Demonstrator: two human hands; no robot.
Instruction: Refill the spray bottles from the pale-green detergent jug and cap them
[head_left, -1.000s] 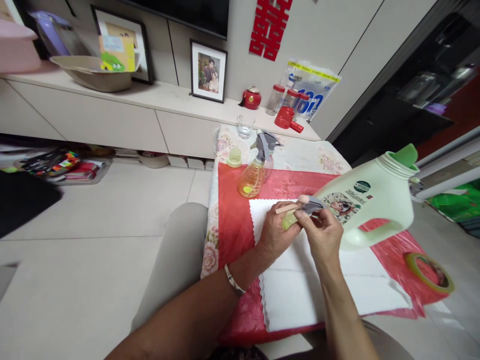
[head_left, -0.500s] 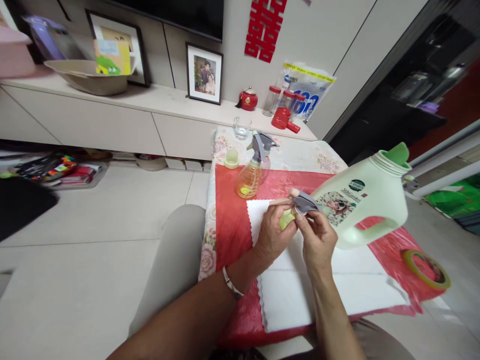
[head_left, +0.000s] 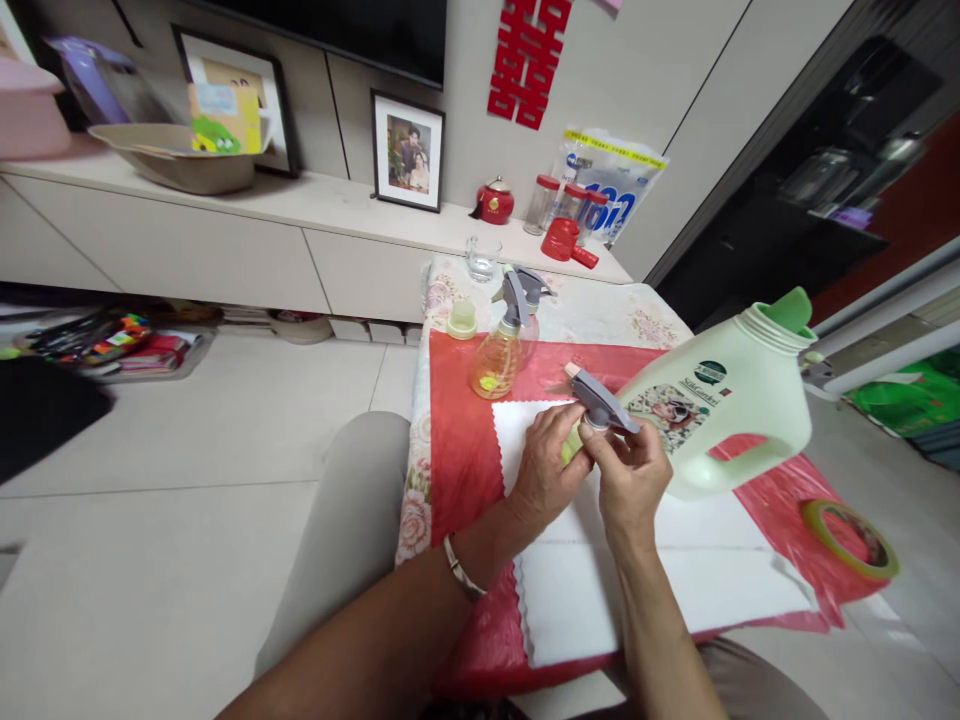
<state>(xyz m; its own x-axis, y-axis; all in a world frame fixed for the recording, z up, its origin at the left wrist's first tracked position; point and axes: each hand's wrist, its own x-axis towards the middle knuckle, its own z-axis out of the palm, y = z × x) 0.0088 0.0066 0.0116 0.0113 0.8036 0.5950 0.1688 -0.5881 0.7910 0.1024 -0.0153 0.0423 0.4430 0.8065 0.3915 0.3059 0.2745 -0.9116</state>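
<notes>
Between my two hands is a small spray bottle point(head_left: 572, 442) with a yellowish-green body and a grey trigger head point(head_left: 597, 396). My left hand point(head_left: 546, 462) wraps round its body, hiding most of it. At the collar under the head, the fingers of my right hand point(head_left: 630, 475) are closed. A white cloth with a scalloped edge point(head_left: 577, 600) lies beneath my hands. Just right of them stands a large pale green detergent jug point(head_left: 720, 400), uncapped, with a green spout. An amber spray bottle point(head_left: 498, 362) stands upright beyond, partly covering another one with a grey head point(head_left: 534, 287).
A pale green cap point(head_left: 461, 319) and a glass cup point(head_left: 482, 258) sit at the table's far left. A roll of tape point(head_left: 851, 540) lies on the red plastic sheet point(head_left: 465, 470) at right. Behind the table, a long cabinet point(head_left: 360, 215) holds jars and framed photos.
The grey trigger head has turned, its nozzle swinging left and its rear end coming down nearer my right hand. Both hands keep their grip on the bottle.
</notes>
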